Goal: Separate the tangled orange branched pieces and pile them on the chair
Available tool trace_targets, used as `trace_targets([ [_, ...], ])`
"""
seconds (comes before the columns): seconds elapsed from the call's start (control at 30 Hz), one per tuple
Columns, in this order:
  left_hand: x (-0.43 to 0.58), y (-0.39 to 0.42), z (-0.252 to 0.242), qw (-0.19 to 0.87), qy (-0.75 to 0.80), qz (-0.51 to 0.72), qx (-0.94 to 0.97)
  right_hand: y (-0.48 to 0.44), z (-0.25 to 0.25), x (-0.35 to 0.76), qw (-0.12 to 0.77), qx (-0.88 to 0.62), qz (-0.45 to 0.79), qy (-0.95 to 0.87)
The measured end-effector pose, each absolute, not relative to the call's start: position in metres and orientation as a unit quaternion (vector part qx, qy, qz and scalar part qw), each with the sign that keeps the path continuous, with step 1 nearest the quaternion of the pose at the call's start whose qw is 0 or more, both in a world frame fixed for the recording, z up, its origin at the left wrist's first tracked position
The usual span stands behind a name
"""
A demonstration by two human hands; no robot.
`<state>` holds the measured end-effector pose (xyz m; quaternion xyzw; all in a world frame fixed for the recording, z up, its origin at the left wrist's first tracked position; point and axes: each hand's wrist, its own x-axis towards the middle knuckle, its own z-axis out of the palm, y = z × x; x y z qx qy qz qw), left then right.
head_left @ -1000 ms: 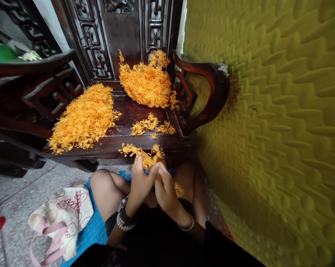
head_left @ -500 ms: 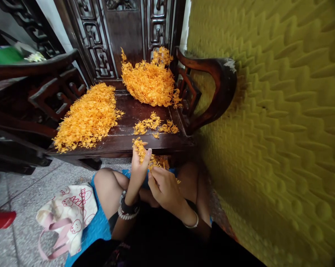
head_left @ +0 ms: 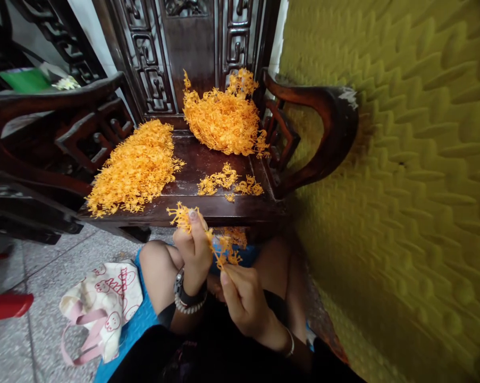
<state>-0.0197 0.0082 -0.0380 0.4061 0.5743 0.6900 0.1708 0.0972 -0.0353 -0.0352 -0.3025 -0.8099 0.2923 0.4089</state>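
Yellow ribbed wall [head_left: 403,159], carved dark chair [head_left: 315,133], orange plastic pieces in heaps.
Chair seat [head_left: 200,159] carries a flat heap [head_left: 136,170] at left, a mounded heap [head_left: 224,119] at back and loose sprigs [head_left: 227,181] in front, apparently kept apart by kind. Printed tote [head_left: 104,303] lies on the floor. Both hands closed: left hand [head_left: 192,250] and right hand [head_left: 243,298] pinch one orange strand [head_left: 226,257], stretched between them over the lap. Single pieces are too fine to identify, and the fingertips are partly hidden.

A dark carved wooden armchair [head_left: 184,58] stands at the far centre on a grey speckled tiled floor [head_left: 28,340], with a yellow ridged foam wall [head_left: 403,159] close on its right and more dark carved furniture [head_left: 44,106] on its left.
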Motion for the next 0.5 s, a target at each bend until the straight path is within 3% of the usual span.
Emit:
trace_targets([
  [0.27, 0.004, 0.031, 0.008, 0.234, 0.500, 0.715, 0.429, -0.039, -0.025, 0.110, 0.491, -0.331, 0.260, -0.763],
  [0.5, 0.022, 0.060, 0.016, 0.300, 0.440, 0.712, 0.457, -0.038, -0.023, 0.114, 0.539, -0.363, 0.271, -0.710],
])
